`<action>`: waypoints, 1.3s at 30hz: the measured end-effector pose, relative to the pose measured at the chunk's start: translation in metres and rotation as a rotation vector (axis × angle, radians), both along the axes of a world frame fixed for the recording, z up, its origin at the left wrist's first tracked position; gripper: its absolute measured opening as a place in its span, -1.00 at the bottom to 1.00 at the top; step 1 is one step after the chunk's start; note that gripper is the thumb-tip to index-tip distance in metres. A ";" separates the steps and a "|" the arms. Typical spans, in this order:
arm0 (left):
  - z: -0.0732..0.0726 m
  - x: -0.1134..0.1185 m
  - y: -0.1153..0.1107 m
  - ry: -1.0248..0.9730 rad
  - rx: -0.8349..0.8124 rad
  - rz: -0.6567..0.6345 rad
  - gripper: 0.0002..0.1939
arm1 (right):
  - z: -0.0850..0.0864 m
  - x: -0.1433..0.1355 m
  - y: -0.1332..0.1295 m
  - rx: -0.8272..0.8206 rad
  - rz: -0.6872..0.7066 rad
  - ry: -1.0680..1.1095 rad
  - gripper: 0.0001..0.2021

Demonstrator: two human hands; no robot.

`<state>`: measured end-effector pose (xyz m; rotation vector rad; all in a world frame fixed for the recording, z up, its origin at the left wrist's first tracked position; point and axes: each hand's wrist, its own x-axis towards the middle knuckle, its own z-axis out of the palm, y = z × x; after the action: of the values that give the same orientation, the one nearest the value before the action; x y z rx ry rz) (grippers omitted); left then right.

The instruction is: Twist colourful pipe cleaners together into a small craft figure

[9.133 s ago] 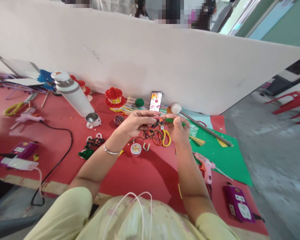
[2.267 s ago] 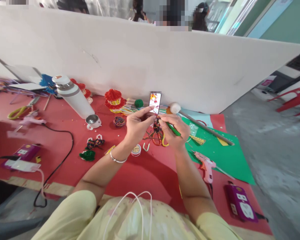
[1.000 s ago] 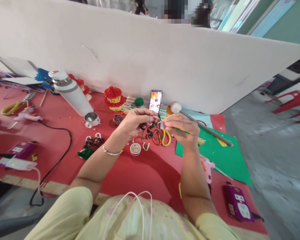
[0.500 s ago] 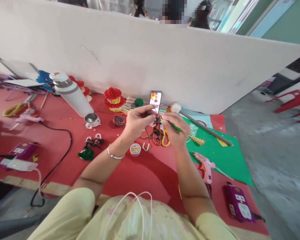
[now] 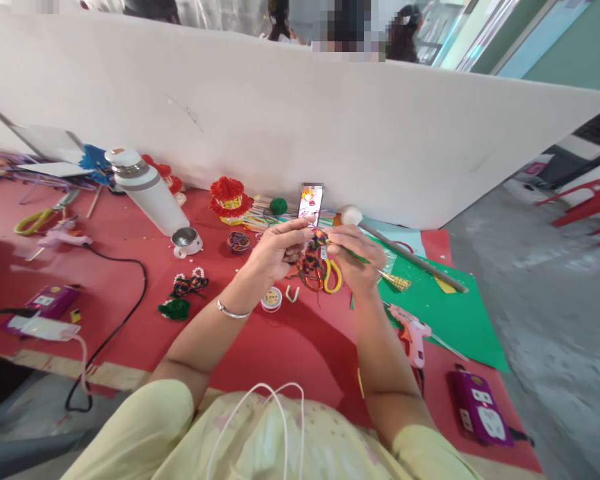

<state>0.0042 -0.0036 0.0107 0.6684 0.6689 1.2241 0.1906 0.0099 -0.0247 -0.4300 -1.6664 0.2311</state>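
My left hand (image 5: pixel 280 248) pinches a small crocheted piece of dark multicoloured yarn (image 5: pixel 321 238) between thumb and fingers. Closed around a slim crochet hook (image 5: pixel 355 255) with a green grip, my right hand (image 5: pixel 363 260) meets it from the other side. The hook's tip is too small to make out. More of the yarn hangs beneath the hands, over scissors with yellow handles (image 5: pixel 333 277). Just behind the fingers a phone (image 5: pixel 310 201) leans against the white partition, its screen lit. A white spool (image 5: pixel 271 299) lies near my left wrist, beside a bent white piece (image 5: pixel 293 294).
On the left are a white flask (image 5: pixel 150 193), a metal cup (image 5: pixel 187 241), yarn bows with beads (image 5: pixel 189 285) and a purple power strip (image 5: pixel 50 303) with a cable. To the right, a pink glue gun (image 5: pixel 413 333) rests by a green sheet (image 5: pixel 460 320); another power strip (image 5: pixel 480 407) is nearer.
Both hands have shifted slightly, and the yarn piece now shows more between them. My right hand has turned a little with the hook. The view has moved slightly.
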 end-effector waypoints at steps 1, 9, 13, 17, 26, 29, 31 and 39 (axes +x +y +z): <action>0.000 -0.003 0.001 0.039 0.010 0.005 -0.68 | 0.004 0.005 0.001 -0.006 0.041 -0.026 -0.72; 0.002 -0.015 0.003 0.186 0.149 -0.023 -0.72 | 0.009 0.010 -0.001 -0.066 0.077 -0.012 -0.83; 0.002 -0.010 0.003 0.162 0.190 -0.026 -0.68 | 0.007 0.008 -0.001 -0.099 0.090 0.047 -0.83; 0.002 -0.004 0.004 0.105 0.189 0.020 -0.68 | 0.003 0.005 -0.001 -0.101 0.087 0.074 -0.84; -0.003 0.006 0.001 0.004 0.112 0.037 -0.63 | -0.005 -0.014 -0.007 -0.065 -0.080 0.158 -0.88; -0.005 0.008 0.002 -0.034 0.041 -0.054 -0.62 | -0.004 -0.015 -0.008 -0.008 -0.078 0.158 -0.90; -0.006 0.009 0.002 -0.034 0.019 -0.081 -0.62 | -0.003 -0.016 -0.009 0.038 -0.094 0.131 -0.88; -0.010 0.010 0.002 -0.063 0.020 -0.065 -0.66 | -0.003 -0.018 -0.011 0.138 -0.173 0.071 -0.72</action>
<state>0.0144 -0.0015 0.0005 0.6604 0.5790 1.1881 0.1729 -0.0014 -0.0280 -0.4534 -1.5548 0.0034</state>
